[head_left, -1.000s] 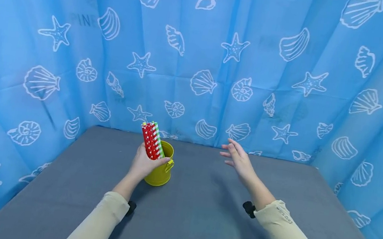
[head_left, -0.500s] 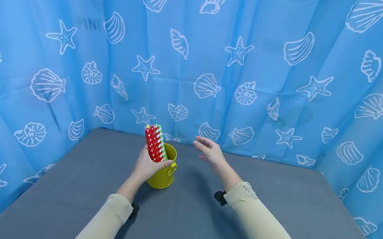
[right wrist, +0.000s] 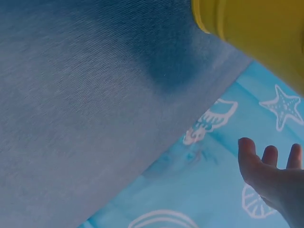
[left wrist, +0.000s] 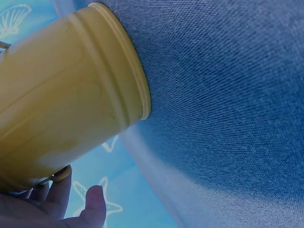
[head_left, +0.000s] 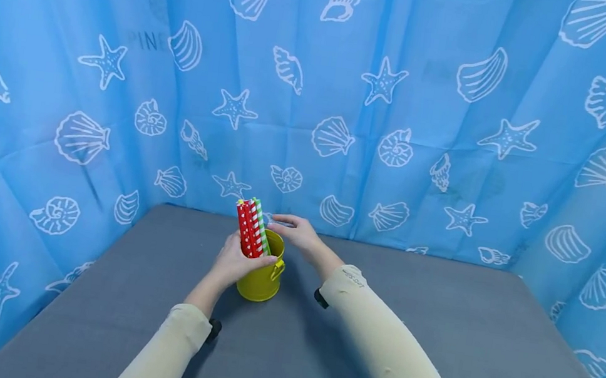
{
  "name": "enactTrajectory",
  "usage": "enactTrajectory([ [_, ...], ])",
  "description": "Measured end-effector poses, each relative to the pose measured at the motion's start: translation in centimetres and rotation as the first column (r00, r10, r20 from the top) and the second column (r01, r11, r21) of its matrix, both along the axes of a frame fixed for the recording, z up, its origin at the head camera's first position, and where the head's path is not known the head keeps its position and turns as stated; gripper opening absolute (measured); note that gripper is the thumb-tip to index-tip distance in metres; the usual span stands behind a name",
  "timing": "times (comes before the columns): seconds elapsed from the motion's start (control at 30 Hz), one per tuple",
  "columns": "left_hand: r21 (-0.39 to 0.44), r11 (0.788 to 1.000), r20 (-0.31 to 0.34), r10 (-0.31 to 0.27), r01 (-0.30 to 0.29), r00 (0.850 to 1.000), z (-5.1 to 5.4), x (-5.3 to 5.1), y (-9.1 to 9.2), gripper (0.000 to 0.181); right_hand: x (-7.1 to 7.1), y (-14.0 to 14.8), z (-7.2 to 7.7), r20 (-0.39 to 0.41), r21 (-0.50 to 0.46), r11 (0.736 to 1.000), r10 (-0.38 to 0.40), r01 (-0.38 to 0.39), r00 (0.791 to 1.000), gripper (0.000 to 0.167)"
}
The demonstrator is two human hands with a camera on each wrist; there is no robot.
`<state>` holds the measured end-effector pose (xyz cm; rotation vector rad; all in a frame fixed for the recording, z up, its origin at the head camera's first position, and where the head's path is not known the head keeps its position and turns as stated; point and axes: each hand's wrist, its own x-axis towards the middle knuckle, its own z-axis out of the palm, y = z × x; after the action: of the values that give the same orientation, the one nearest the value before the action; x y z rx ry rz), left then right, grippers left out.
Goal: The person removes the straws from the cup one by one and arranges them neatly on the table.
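Note:
A yellow metal bucket stands upright on the grey table, with a bundle of paper straws sticking out of it. The straws are red with white dots, red-striped and green-striped; their lower ends are hidden. My left hand grips the bucket's rim from the left, thumb across the front. In the left wrist view, its fingers lie by a loop on the bucket's side. My right hand is at the bucket's far right, fingers extended towards the straws; in the right wrist view its fingers hold nothing.
The grey table stretches to both sides and towards me. Behind it hangs a blue curtain with white shells and starfish, which also closes off the left and right sides.
My right hand has swung left from over the table's right half to the bucket's rim. The left hand stays on the bucket; the view has shifted slightly.

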<state>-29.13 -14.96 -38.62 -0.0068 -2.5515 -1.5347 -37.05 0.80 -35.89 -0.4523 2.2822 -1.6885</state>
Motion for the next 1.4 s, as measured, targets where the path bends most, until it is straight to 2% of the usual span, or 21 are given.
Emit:
enactTrajectory([
  [0.3,-0.023,1.0,0.012,-0.002,0.002,1.0,-0.4,0.2,0.6,0.087,-0.2,-1.4,-0.6,0.01,-0.019,1.0,0.008,-0.008,1.0,0.041],
  [0.47,-0.028,1.0,0.025,0.005,-0.005,1.0,-0.3,0.3,0.8,0.089,-0.4,-1.7,-0.8,-0.002,0.006,1.0,-0.011,0.011,1.0,0.038],
  [0.7,-0.028,0.999,0.03,-0.014,0.015,0.999,0.0,0.3,0.9,0.089,-0.6,-1.6,-1.0,-0.011,-0.003,1.0,-0.018,0.018,1.0,0.032],
  [1.0,-0.016,1.0,0.006,-0.017,0.017,1.0,0.0,-0.1,0.7,0.083,-0.4,-0.7,-0.1,-0.035,0.014,0.999,-0.037,0.038,0.999,0.031],
  [1.17,-0.012,1.0,-0.001,-0.02,0.02,1.0,-0.2,-0.2,0.5,0.08,-0.1,0.0,0.3,-0.059,0.012,1.0,-0.008,0.009,0.998,0.031],
  [1.4,0.015,1.0,0.026,-0.004,0.004,1.0,-0.1,-0.2,0.0,0.078,0.7,1.0,2.3,-0.115,-0.001,1.0,0.026,-0.026,0.993,0.029],
])
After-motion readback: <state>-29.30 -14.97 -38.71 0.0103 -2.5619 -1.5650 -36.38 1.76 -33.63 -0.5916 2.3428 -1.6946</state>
